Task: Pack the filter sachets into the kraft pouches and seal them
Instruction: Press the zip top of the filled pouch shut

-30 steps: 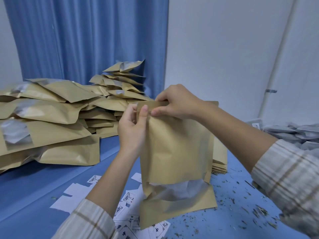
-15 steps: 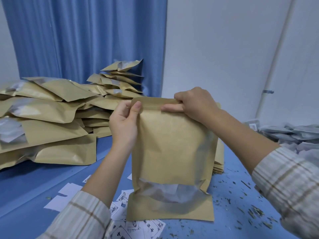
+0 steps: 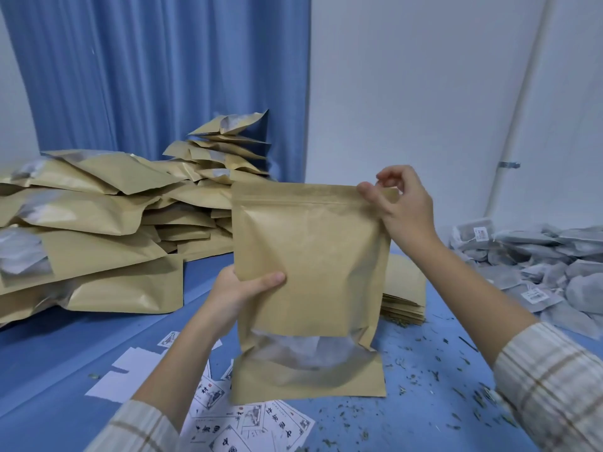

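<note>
Kraft paper fills the middle of the view: one kraft pouch (image 3: 310,282) is held upright above the blue table (image 3: 65,353), its bottom edge just over a scatter of printed labels (image 3: 261,425). The left hand (image 3: 235,295) grips the pouch's left edge about halfway up, thumb across the front, fingers hidden behind the paper. The right hand (image 3: 401,207) pinches the top right corner between thumb and forefinger, the other fingers curled above the rim. The top strip looks pressed flat, though whether the zip is fully closed cannot be told. Through the clear window (image 3: 306,353) near the bottom, pale sachet shapes show, but the film is hazy and their number cannot be made out.

To the left lies a heap of filled pouches (image 3: 98,230), cut off by the frame edge, with a smaller stack rising against the blue curtain (image 3: 156,66). Behind the held pouch, a stack of flat empty pouches (image 3: 404,298) is mostly covered, only its right part showing. At the right, a pile of grey filter sachets (image 3: 535,265) runs out of frame; their tag print is too small to read. Loose green-brown crumbs (image 3: 456,386) speckle the table. Both plaid sleeves (image 3: 554,393) are cropped at the bottom.
</note>
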Motion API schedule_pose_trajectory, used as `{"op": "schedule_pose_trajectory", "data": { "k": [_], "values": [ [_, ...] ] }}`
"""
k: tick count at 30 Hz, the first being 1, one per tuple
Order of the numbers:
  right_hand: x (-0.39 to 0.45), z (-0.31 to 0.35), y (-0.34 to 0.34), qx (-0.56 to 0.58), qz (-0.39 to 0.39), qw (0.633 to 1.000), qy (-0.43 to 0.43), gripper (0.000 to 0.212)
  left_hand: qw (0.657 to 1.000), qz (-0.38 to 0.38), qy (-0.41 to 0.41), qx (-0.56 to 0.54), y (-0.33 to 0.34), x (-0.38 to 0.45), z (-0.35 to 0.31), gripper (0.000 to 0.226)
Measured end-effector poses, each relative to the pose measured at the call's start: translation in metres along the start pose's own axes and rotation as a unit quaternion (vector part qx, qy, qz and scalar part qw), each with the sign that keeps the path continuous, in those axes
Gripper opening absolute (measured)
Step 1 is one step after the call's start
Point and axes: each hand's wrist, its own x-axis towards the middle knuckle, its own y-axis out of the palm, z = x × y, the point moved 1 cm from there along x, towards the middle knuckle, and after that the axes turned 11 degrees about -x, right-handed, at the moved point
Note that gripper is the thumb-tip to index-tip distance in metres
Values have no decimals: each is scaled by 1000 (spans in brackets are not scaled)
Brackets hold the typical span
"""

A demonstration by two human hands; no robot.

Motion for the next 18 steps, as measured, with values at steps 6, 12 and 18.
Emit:
{"op": "schedule_pose_trajectory", "data": {
  "k": [6,12,18],
  "values": [
    [-72,-58,8,97,350,923,130,38,998,54,-33,-10,-19,-9,25,94],
    [-119,-81,28,178,352,891,223,43,998,0,-60,-20,-21,-25,39,76],
    [-110,-57,50,270,228,892,281,26,986,24,-103,-127,-44,-16,-5,36]
  ]
}}
